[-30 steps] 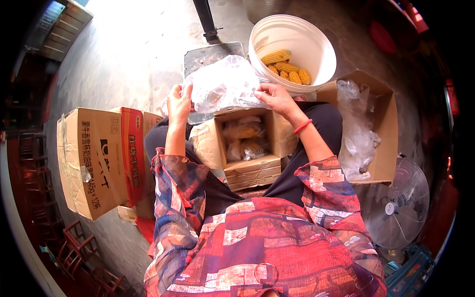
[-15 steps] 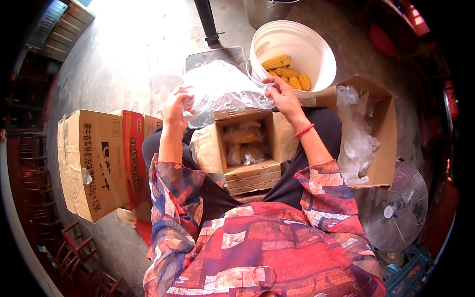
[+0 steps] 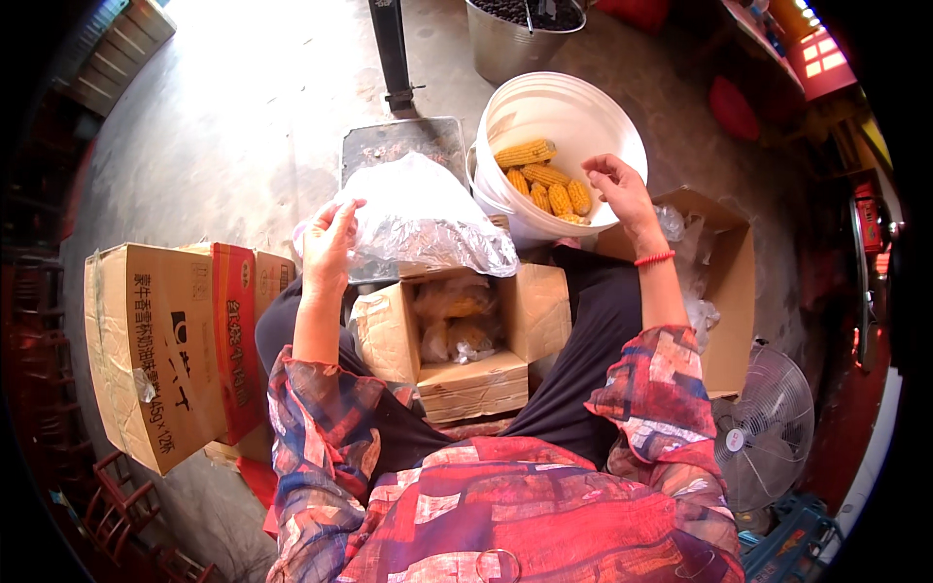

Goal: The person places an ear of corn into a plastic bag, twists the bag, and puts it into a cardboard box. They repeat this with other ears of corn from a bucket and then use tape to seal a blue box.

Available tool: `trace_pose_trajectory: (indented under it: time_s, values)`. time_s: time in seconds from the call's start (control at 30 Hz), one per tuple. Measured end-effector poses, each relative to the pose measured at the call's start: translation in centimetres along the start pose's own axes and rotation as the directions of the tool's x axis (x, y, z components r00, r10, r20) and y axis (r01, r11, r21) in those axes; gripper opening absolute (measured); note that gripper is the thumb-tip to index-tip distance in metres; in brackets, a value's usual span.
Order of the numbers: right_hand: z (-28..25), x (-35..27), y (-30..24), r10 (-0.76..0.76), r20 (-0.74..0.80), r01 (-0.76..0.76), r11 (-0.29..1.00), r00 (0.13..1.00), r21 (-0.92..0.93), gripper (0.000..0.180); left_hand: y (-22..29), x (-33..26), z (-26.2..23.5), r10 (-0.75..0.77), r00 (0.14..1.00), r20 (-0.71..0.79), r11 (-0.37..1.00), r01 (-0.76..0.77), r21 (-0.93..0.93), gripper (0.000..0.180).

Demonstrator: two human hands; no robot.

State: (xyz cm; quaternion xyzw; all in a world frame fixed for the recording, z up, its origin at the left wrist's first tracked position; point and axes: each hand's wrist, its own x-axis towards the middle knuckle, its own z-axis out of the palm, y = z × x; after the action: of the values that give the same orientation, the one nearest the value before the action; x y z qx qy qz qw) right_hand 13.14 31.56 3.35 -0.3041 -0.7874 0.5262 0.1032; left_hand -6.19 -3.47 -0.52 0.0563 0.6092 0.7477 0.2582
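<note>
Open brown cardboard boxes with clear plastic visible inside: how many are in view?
2: a brown cardboard box between the person's dark-trousered legs, and another brown cardboard box to its right. Others may be hidden.

— Where do we look from?
— From head height, through a wide fisheye tipped steeply down; we have the patterned shirt (image 3: 525,505) closest, at six o'clock.
— Which way do we face?
— Forward: we see the plastic bag (image 3: 428,214) at mid-range, just off centre toward eleven, and the metal bucket (image 3: 515,58) farther away, near twelve.
</note>
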Motion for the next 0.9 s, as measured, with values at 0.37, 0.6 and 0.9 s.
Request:
trace_pose_trajectory:
  time_s: [0.37, 0.6, 0.9]
  values:
    - [-1.2, 11.1, 11.1, 0.104, 0.169, 0.028, 0.769, 0.980, -0.639, 0.020, -0.1, 0.8, 1.4, 0.035, 0.998, -0.043, 0.999, -0.034, 0.033, 0.018]
    - [5.6, 15.8, 12.2, 0.047, 0.291, 0.217, 0.555, 0.955, -0.803, 0.032, -0.8, 0.7, 1.9, -0.067, 0.998, 0.000, 0.997, 0.067, -0.031, 0.020]
    - [10.1, 20.7, 17.2, 0.098, 0.336, 0.305, 0.239, 0.937, -0.922, 0.050, -0.3, 0.6, 3.7, -0.165, 0.986, 0.004, 0.986, 0.165, 0.009, 0.016]
